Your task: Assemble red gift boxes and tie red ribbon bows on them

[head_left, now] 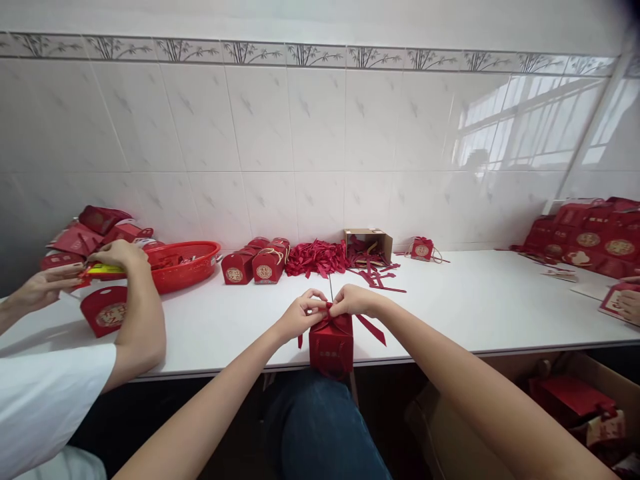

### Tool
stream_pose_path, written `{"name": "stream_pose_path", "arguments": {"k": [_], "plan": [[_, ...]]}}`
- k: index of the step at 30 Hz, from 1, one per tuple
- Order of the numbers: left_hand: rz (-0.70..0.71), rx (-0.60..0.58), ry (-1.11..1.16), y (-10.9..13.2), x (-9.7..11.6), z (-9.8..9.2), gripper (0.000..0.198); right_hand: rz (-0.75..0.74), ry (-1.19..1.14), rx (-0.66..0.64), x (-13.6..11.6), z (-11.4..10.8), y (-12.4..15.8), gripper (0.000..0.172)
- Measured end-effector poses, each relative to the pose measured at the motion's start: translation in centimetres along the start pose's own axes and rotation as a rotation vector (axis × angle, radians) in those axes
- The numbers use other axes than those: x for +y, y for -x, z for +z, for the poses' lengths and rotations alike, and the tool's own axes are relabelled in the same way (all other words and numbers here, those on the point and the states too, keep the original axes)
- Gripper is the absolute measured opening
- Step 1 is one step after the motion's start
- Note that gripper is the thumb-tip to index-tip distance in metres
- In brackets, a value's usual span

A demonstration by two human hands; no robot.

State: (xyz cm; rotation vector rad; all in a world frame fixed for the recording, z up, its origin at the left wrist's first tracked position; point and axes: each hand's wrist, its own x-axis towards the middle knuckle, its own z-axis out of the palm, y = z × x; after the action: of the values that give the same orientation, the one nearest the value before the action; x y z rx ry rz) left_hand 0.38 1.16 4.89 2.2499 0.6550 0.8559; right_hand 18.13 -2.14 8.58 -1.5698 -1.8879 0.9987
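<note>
A small red gift box (331, 347) stands at the table's front edge, just above my knee. Dark red ribbon (371, 329) is gathered at its top, with one tail hanging to the right and a shorter one to the left. My left hand (303, 316) pinches the ribbon at the top of the box from the left. Close beside it, my right hand (353, 301) pinches the same ribbon with thumb and forefinger. The fingertips nearly meet and cover the middle of the knot.
Finished red boxes (256, 263), a ribbon pile (317, 259) and an open carton (369, 248) line the wall. A co-worker's hands (113, 257) work at left beside a red basket (186, 270). Red bags (595, 233) are stacked at right, near another person's hand (631, 303).
</note>
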Motion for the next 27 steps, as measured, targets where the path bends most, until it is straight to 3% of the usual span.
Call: {"name": "stream_pose_path", "arguments": {"k": [7, 13, 18, 27], "plan": [[-0.068, -0.031, 0.108, -0.2, -0.5, -0.5, 0.024, -0.022, 0.035, -0.014, -0.5, -0.1, 0.5, 0.018], [-0.095, 0.057, 0.092, -0.3, -0.7, 0.0, 0.020, -0.052, 0.028, 0.005, -0.2, -0.1, 0.3, 0.008], [-0.092, 0.100, -0.004, 0.3, 0.3, 0.3, 0.018, -0.067, 0.016, 0.022, 0.4, 0.2, 0.9, 0.011], [-0.157, 0.075, -0.133, 1.6, 1.3, -2.7, 0.011, -0.084, 0.134, 0.239, 2.9, -1.0, 2.0, 0.003]]}}
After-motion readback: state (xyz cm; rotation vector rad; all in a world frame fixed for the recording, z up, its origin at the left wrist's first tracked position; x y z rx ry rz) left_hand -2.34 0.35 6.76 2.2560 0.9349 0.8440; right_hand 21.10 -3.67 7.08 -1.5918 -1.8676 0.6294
